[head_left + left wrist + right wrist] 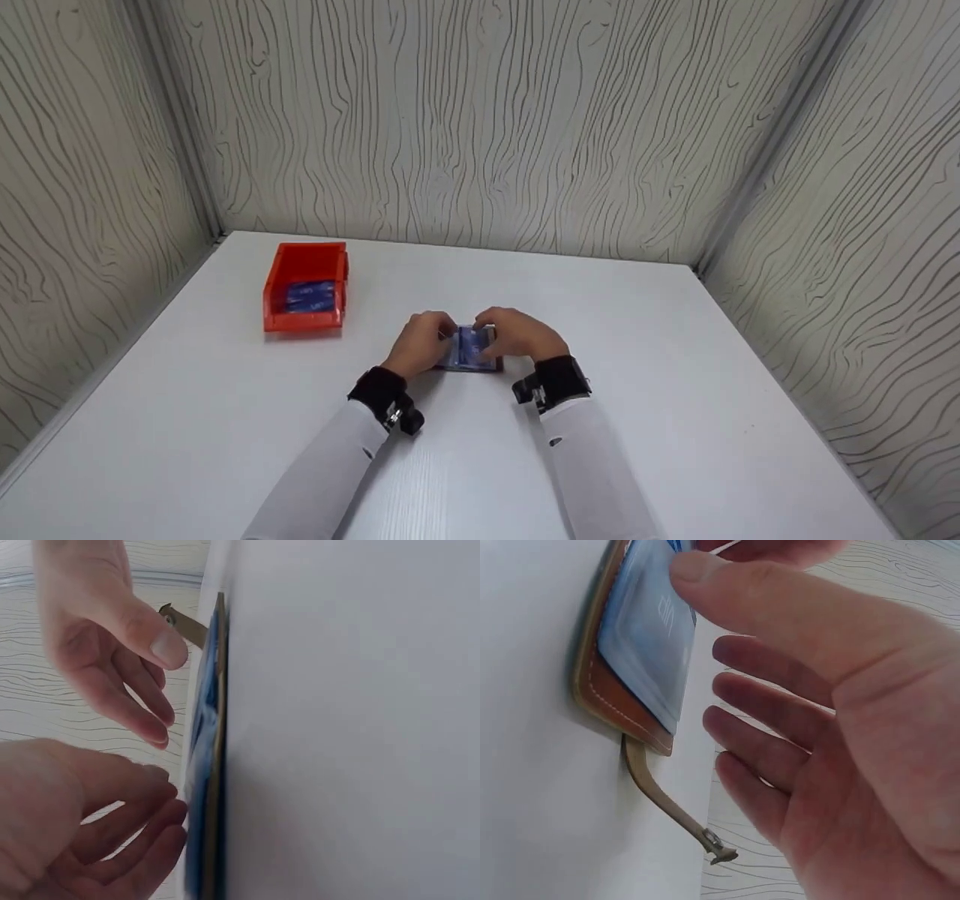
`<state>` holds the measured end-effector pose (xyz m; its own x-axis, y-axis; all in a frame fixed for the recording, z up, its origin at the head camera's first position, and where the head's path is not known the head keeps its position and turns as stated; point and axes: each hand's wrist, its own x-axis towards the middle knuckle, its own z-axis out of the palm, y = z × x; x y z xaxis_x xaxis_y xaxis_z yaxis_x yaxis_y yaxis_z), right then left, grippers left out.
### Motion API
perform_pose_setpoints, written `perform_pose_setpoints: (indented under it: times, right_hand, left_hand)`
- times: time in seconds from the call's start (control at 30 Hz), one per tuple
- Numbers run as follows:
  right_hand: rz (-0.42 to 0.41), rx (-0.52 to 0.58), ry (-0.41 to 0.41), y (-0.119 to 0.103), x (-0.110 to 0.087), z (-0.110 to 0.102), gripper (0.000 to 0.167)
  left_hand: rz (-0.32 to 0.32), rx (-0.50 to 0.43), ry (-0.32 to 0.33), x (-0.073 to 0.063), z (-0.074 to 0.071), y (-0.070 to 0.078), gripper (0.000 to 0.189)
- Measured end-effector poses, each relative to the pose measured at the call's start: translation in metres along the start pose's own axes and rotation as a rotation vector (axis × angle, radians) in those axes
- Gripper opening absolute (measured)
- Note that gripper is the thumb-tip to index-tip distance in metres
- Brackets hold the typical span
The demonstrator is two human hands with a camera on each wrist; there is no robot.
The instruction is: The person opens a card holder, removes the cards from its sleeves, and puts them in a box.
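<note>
A small brown leather card holder [622, 701] lies open on the table, with blue cards [649, 630] marked VIP in its clear sleeves. Its strap [660, 795] sticks out past one edge and ends in a metal snap. At the left half, my left hand [421, 345] pinches the edge of a clear sleeve between thumb and fingertips; the sleeve is mostly hidden by the fingers. Over the right half is my right hand [521, 335], its thumb [697, 570] close over the blue card and its other fingers loosely spread beyond the holder's edge.
A red plastic bin [304, 322] stands at the back left of the white table [637, 450], with blue cards [310, 296] inside. Wood-grain panels [450, 127] rise at the back and both sides.
</note>
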<state>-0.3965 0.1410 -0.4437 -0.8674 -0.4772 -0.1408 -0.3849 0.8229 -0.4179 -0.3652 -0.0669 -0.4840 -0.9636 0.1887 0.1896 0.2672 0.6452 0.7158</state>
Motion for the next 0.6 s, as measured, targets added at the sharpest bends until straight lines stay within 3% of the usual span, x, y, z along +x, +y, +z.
perform_pose_setpoints:
  times: [0.23,0.6]
  right_hand:
    - [0.035,-0.049,-0.036,0.0008,-0.0005,-0.0003,0.064]
    - [0.018,-0.047,-0.021,-0.0004,0.0006,0.0004,0.061]
  left_hand:
    - [-0.048,-0.025,0.057,-0.0013,0.0022,-0.0026,0.022]
    - [-0.088,-0.056,0.043,0.0005,0.0038,0.0009,0.025]
